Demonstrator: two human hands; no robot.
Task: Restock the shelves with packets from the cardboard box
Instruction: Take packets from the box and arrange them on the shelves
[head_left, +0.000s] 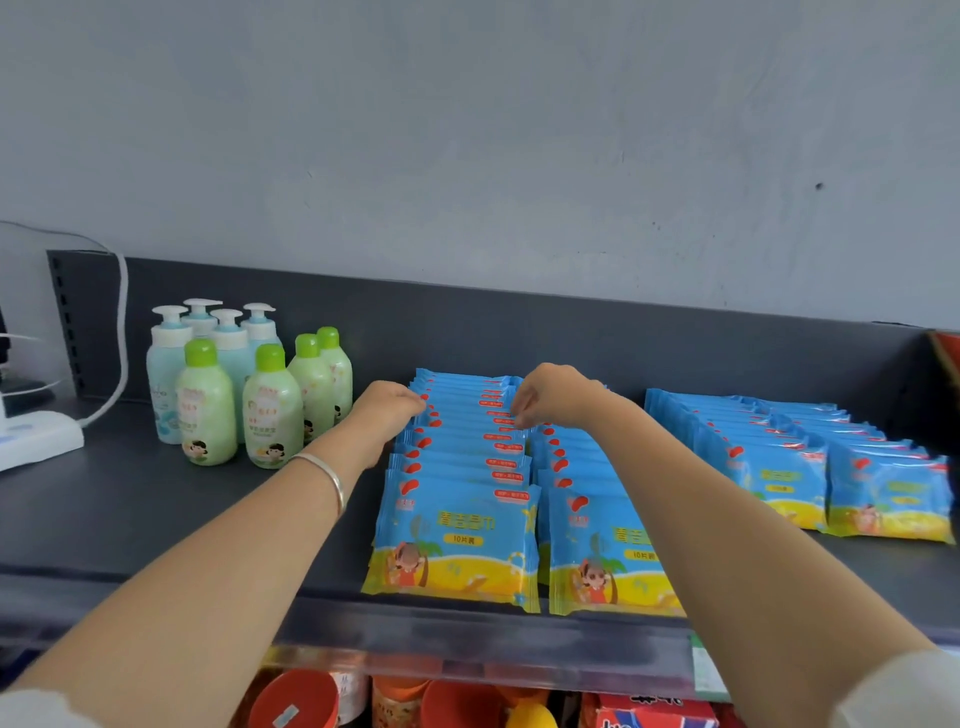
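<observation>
blue packets (457, 499) stand as a leaning file on the dark shelf (182, 519). their fronts face the shelf's lip and the file runs from that lip back toward the wall, with each packet's long side lying left to right. in the head view both hands are on this one file, about midway back. the left hand (387, 413) is at its left edge, fingers curled in round the packet ends. the right hand (545, 400) is at its right edge, fingers bunched and pinching down on the top edges. the packets lie between the hands, neither hand nearer. a second file (571, 525) sits just beside it on the right. the cardboard box is not in view. the next move, i judge, turns on squeezing inward along that left-to-right axis.
</observation>
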